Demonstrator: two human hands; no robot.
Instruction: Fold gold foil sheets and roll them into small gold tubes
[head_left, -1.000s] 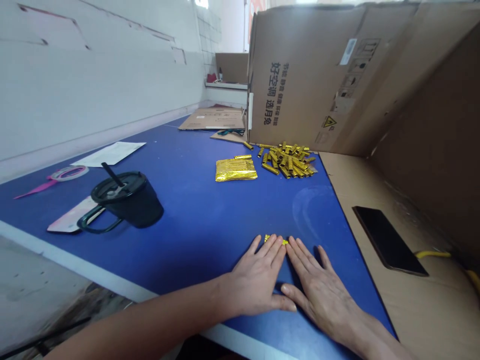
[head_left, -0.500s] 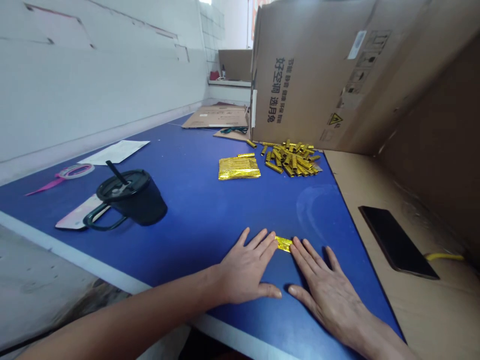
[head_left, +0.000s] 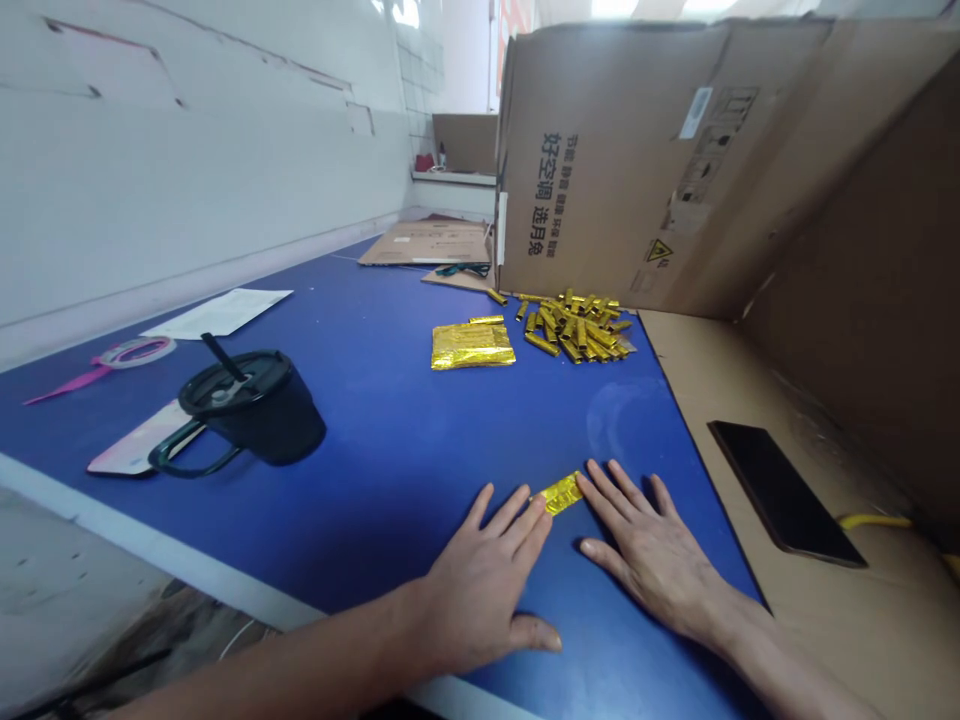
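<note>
A small strip of gold foil [head_left: 562,493] lies flat on the blue tabletop [head_left: 390,400]. My left hand [head_left: 491,570] is open, palm down, with its fingertips on the strip's left end. At the other end, the fingertips of my right hand [head_left: 649,540] rest at the strip's edge, fingers spread flat. Farther up the table sits a flat stack of gold foil sheets [head_left: 472,347], with a narrow gold piece [head_left: 486,320] just behind it. Right of the stack is a heap of small gold tubes [head_left: 581,330].
A dark lidded mug [head_left: 259,410] with a straw stands at left, beside a pale phone-like slab [head_left: 142,440], a roll of tape [head_left: 135,352] and white paper [head_left: 217,315]. A large cardboard box [head_left: 600,180] rises behind the tubes. At right, a black phone [head_left: 784,490] lies on cardboard.
My left hand has slid down and left, and my right hand has shifted slightly, so more of the foil strip shows between them. The view has tilted up a little.
</note>
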